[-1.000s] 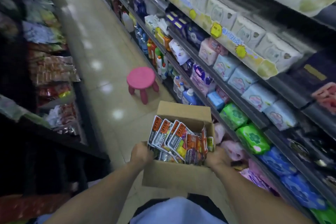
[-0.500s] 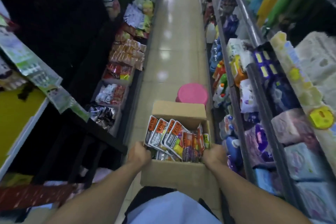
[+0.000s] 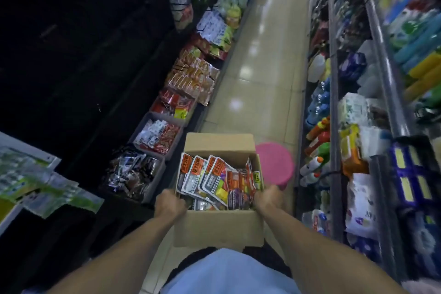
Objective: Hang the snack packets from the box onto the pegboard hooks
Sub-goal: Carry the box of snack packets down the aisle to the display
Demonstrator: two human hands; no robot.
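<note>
Gripping a cardboard box [image 3: 218,228] from both sides, a person stands in a shop aisle and carries it in front of the body. Their left hand [image 3: 170,203] curls over the box's near left corner, fingers hooked on the rim; their right hand [image 3: 268,199] clasps the near right corner the same way. Both holds are tight on the cardboard, with no gap showing between fingers and rim.

Inside the box lie the snack packets [image 3: 216,181], packed upright and leaning, overlapping one another from the left wall across to the right wall. Most carry orange labels at the top over grey and white faces; a few show yellow and purple. The far flap of the box stands up behind them.

Beyond the box's far right corner sits a pink stool [image 3: 276,163] on the tiled floor [image 3: 260,74], partly hidden by the box. Along the aisle's left side run low bins of packaged snacks [image 3: 156,137], with more hanging snack bags [image 3: 191,74] above them, reaching toward the far end. On the right, metal shelves [image 3: 334,126] hold bottles [image 3: 315,141] and wrapped household goods, much of it blurred. A light blue shirt [image 3: 229,272] fills the bottom edge between the forearms.
</note>
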